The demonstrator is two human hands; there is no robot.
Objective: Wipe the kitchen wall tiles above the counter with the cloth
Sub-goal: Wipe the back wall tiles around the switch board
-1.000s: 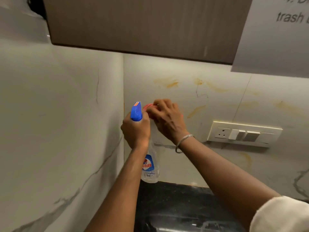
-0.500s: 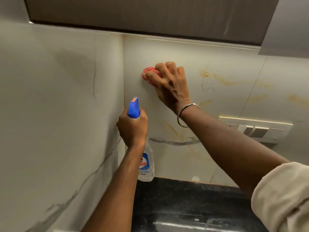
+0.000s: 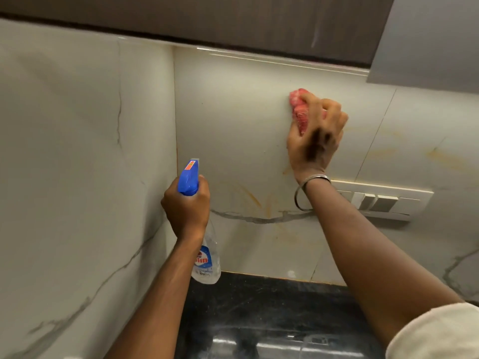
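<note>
Pink cloth (image 3: 299,110) bunched under your right hand's (image 3: 315,141) curled fingers (image 3: 333,110): press flat, sweep toward the orange streaks (image 3: 440,156), while left hand (image 3: 186,206) grips the spray bottle (image 3: 204,257).

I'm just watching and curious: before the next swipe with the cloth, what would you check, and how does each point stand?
1. Cloth gripped by right hand: ok.
2. Cloth pressed to the tiles: ok.
3. Orange stains gone: not ok, streaks remain.
4. Switch plate dry: cannot tell.
5. Spray bottle held in left hand: ok.
</note>
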